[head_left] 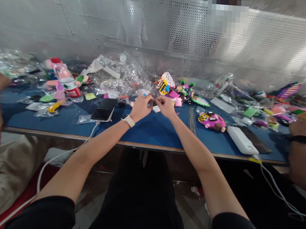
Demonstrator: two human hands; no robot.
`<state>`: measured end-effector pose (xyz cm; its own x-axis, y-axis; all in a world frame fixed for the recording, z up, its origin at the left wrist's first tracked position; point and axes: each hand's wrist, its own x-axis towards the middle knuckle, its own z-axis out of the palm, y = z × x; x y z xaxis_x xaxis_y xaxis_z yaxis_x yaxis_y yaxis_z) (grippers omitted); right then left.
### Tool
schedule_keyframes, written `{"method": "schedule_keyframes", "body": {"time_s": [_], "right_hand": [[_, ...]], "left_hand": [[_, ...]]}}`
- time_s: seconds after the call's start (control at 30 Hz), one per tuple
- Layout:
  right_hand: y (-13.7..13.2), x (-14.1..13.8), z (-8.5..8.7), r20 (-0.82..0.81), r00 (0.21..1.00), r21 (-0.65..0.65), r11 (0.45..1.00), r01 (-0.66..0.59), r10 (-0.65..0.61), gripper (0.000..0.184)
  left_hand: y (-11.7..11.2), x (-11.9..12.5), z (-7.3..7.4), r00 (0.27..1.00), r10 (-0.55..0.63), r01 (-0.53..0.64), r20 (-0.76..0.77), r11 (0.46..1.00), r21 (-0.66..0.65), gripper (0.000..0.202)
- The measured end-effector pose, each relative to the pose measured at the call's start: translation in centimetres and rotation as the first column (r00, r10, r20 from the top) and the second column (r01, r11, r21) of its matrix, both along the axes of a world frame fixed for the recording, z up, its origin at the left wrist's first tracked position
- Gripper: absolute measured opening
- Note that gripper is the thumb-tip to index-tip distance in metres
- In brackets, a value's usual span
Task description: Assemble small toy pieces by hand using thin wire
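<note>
My left hand (141,107), with a pale watch on its wrist, and my right hand (165,106) meet above the blue table (157,130). Fingers of both are pinched together around a small dark piece (153,102), too small to name. A small white block (156,108) lies just below the fingertips. Right behind them stands a colourful clay figure (165,83) in white, orange and yellow, with pink clay pieces (175,98) beside it. To the right of my right hand rests a bundle of thin wires (192,121), next to a pink and yellow clay figure (212,121).
A black-and-white power bank (104,110) with a cable lies left; a white one (242,140) lies right. A bottle (68,83), clear plastic bags (119,74) and clay packets crowd the back against a perforated metal screen (159,30). Co-workers' hands (304,124) appear at both sides.
</note>
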<state>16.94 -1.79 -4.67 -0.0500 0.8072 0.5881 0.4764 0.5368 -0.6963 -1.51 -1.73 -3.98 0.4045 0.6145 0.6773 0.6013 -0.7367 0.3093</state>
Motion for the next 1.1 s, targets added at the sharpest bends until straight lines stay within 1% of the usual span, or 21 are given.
{"method": "schedule_keyframes", "body": {"time_s": [0.1, 0.23, 0.27, 0.37, 0.47, 0.57, 0.63, 0.7, 0.77, 0.8, 0.87, 0.9, 0.97, 1.0, 1.03, 1.07, 1.1], "right_hand": [[0.0, -0.2, -0.1, 0.022, 1.000, -0.027, 1.000, 0.006, -0.006, 0.012], [0.1, -0.3, -0.3, 0.034, 0.999, -0.039, 0.999, 0.013, -0.011, 0.011], [0.1, -0.2, -0.3, 0.025, 1.000, -0.038, 0.999, 0.006, -0.005, 0.012], [0.4, 0.1, -0.4, -0.042, 0.997, -0.054, 0.997, -0.063, 0.060, 0.015], [0.8, 0.4, -0.6, -0.182, 0.973, -0.106, 0.981, -0.165, 0.144, 0.028], [0.8, 0.6, -0.6, -0.314, 0.936, -0.206, 0.951, -0.229, 0.157, 0.043], [0.7, 0.7, -0.5, -0.321, 0.931, -0.220, 0.942, -0.252, 0.174, 0.047], [0.5, 0.9, -0.2, -0.267, 0.942, -0.172, 0.952, -0.253, 0.202, 0.047], [0.2, 0.9, 0.0, -0.191, 0.960, -0.109, 0.968, -0.228, 0.204, 0.044], [0.0, 0.9, 0.1, -0.154, 0.969, -0.079, 0.975, -0.209, 0.195, 0.042], [-0.4, 0.8, 0.2, -0.083, 0.982, -0.028, 0.984, -0.173, 0.171, 0.035], [-0.6, 0.7, 0.2, -0.049, 0.986, -0.008, 0.987, -0.158, 0.158, 0.032], [-0.9, 0.4, 0.2, 0.008, 0.992, 0.021, 0.992, -0.128, 0.128, 0.026], [-1.0, 0.2, 0.2, 0.024, 0.994, 0.027, 0.994, -0.109, 0.108, 0.023], [-1.0, 0.0, 0.2, 0.028, 0.996, 0.028, 0.996, -0.088, 0.087, 0.022], [-1.0, -0.2, 0.2, 0.023, 0.997, 0.022, 0.997, -0.068, 0.067, 0.021], [-0.9, -0.4, 0.2, 0.006, 0.999, 0.011, 0.999, -0.045, 0.045, 0.021]], "left_hand": [[-0.3, 0.2, -0.1, 0.995, 0.080, -0.078, -0.051, 0.996, 0.039, 0.013], [-0.3, 0.1, -0.1, 0.984, 0.162, -0.159, -0.072, 0.986, 0.048, 0.002], [-0.3, 0.1, -0.1, 0.982, 0.172, -0.168, -0.075, 0.984, 0.057, 0.003], [-0.4, 0.0, 0.0, 0.982, 0.167, -0.158, -0.093, 0.983, 0.099, 0.011], [-0.6, -0.1, 0.1, 0.984, 0.131, -0.113, -0.120, 0.983, 0.144, 0.014], [-1.0, -0.2, 0.4, 0.989, 0.091, -0.072, -0.113, 0.984, 0.163, 0.016], [-0.9, -0.2, 0.4, 0.994, 0.070, -0.057, -0.081, 0.987, 0.152, 0.018], [-0.6, -0.2, 0.3, 0.999, 0.046, -0.043, -0.021, 0.991, 0.124, 0.020], [0.2, -0.2, 0.1, 0.997, 0.012, -0.017, 0.075, 0.997, 0.072, 0.022], [0.7, -0.2, -0.2, 0.991, -0.008, 0.003, 0.137, 0.999, 0.035, 0.023], [1.8, -0.1, -0.7, 0.967, -0.052, 0.074, 0.251, 0.994, -0.082, 0.026], [2.3, 0.0, -0.9, 0.950, -0.055, 0.111, 0.309, 0.980, -0.164, 0.027], [3.0, 0.0, -1.4, 0.921, -0.064, 0.209, 0.385, 0.915, -0.346, 0.032], [3.3, 0.0, -1.5, 0.912, -0.070, 0.245, 0.404, 0.883, -0.400, 0.034], [3.4, -0.1, -1.5, 0.909, -0.080, 0.264, 0.410, 0.870, -0.416, 0.035], [3.3, -0.2, -1.4, 0.910, -0.087, 0.259, 0.405, 0.883, -0.392, 0.035], [3.2, -0.3, -1.2, 0.916, -0.084, 0.228, 0.393, 0.914, -0.335, 0.032]]}}
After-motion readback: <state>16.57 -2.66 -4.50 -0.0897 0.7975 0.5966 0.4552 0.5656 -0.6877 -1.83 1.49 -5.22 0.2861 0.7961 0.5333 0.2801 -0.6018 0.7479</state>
